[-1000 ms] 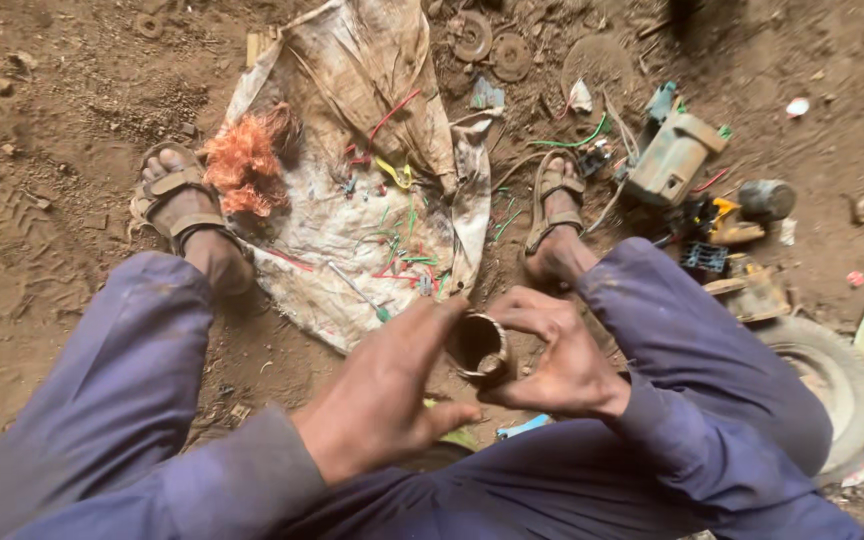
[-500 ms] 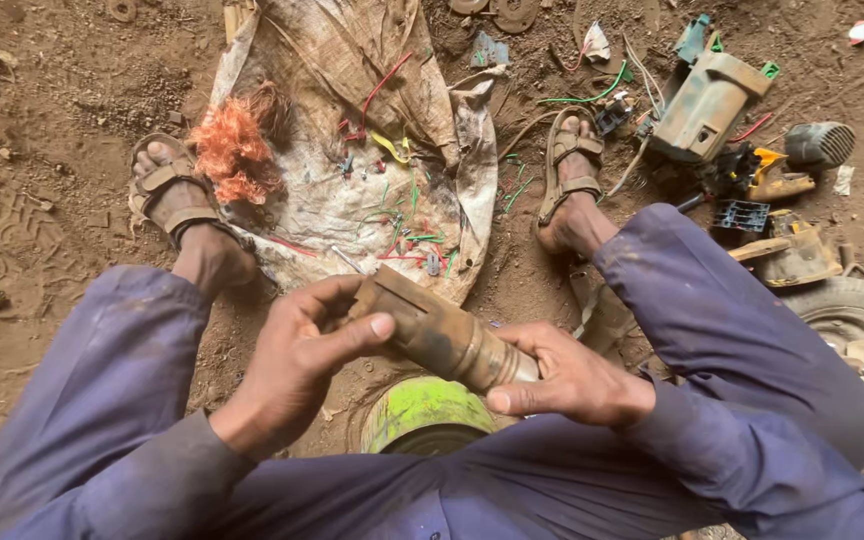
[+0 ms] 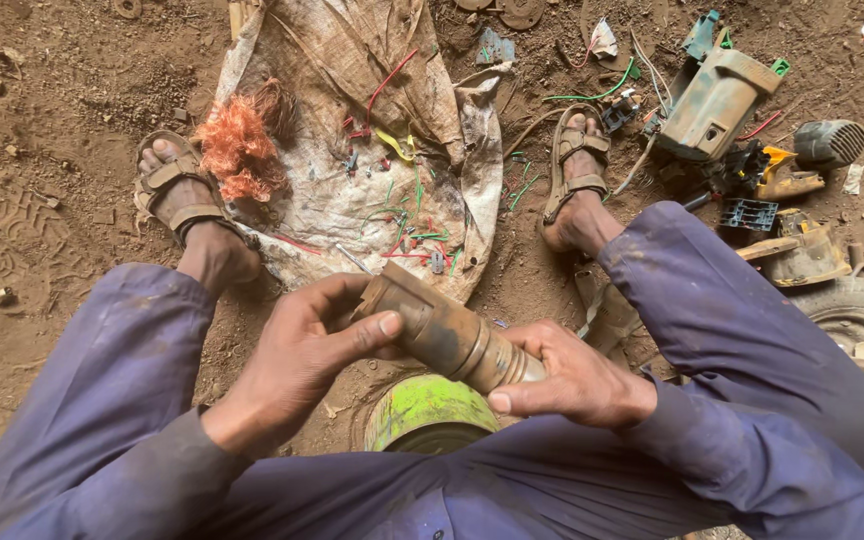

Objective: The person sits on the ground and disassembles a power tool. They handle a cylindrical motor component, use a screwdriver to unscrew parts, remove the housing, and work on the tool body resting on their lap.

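above a green can [image 3: 427, 412] between the knees, the left hand [image 3: 297, 365] and right hand [image 3: 572, 375] each clasp one end of a rusty metal cylinder [image 3: 447, 332], held slanted, probably for steadiness.

Beyond the fingers: a dirty sack [image 3: 352, 190] carrying a copper wire tangle [image 3: 240, 145] and wire scraps [image 3: 407, 225]. Far right: green casing [image 3: 717, 100], tyre [image 3: 857, 325]. Below: green can [image 3: 427, 412].

a rusty brown metal cylinder [image 3: 447, 333] lay above a bright green round container [image 3: 424, 410], with blue-purple trousers [image 3: 732, 340] to either side. farther off, a dirty beige sack [image 3: 352, 190] carried red, green and yellow wire scraps [image 3: 407, 215] and an orange-copper wire tuft [image 3: 237, 145]. a dull green casing [image 3: 714, 100] sat far right on brown dirt [image 3: 42, 150].
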`<state>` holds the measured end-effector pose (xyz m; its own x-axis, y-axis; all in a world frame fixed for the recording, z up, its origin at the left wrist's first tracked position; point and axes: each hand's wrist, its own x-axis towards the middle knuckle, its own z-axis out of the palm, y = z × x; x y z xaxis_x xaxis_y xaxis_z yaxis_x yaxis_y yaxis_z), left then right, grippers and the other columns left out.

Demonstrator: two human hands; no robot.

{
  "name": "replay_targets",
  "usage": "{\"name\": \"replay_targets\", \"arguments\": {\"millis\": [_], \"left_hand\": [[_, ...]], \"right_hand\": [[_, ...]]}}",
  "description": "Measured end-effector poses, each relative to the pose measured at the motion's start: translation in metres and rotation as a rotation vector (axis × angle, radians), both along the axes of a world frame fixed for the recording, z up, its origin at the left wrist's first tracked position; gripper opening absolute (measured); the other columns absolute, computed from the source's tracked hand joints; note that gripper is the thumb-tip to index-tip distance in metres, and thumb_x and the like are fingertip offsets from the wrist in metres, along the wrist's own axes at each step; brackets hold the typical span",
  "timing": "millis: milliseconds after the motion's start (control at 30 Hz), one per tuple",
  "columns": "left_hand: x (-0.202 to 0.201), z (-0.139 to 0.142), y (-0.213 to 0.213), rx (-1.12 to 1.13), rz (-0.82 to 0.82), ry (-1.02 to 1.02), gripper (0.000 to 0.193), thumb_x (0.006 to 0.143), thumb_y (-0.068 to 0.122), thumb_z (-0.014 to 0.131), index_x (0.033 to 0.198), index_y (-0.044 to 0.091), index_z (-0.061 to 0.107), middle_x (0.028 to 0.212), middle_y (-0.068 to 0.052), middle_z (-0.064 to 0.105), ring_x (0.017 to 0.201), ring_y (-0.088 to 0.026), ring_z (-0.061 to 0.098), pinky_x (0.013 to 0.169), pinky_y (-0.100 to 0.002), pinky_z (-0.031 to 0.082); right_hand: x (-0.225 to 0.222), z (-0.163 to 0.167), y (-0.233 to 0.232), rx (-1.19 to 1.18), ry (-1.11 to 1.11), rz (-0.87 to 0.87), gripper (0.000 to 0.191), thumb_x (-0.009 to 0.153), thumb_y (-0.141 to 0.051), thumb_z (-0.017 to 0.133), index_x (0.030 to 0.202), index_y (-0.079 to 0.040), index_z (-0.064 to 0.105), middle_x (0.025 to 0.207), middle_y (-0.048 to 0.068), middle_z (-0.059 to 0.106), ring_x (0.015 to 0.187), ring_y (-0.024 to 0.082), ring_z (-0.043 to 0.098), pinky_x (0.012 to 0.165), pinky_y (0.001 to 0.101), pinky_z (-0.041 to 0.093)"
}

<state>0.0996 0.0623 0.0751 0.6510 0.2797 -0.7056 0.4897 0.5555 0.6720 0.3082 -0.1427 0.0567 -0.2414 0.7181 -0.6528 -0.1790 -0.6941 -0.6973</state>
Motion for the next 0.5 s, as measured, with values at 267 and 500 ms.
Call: {"name": "replay_targets", "arguments": {"millis": [267,500], "left_hand": [[0.009,0.017,0.003,1.457,-0.805,-0.298,0.081,0.072,0.036,0.072,0.142,0.004,0.05,0.144,-0.021,0.053,0.137,-0.036,0.048,0.11,-0.064,0.031],[0.008,0.012,-0.009,1.637,-0.884,-0.402,0.044,0.091,0.023,0.056,0.129,0.003,0.062,0.131,-0.015,0.063,0.133,-0.03,0.054,0.116,-0.069,0.028]], "right_hand": [[-0.008,-0.007,-0.003,-0.164,0.37,-0.164,0.038,0.082,-0.035,0.077,0.089,0.0,0.065,0.077,0.0,0.06,0.072,0.011,0.053,0.065,0.0276,0.042],[-0.008,-0.001,0.003,-0.086,0.335,-0.016,0.037,0.081,-0.035,0.077,0.091,-0.002,0.063,0.08,-0.001,0.056,0.076,0.01,0.047,0.066,0.0278,0.039]]}}
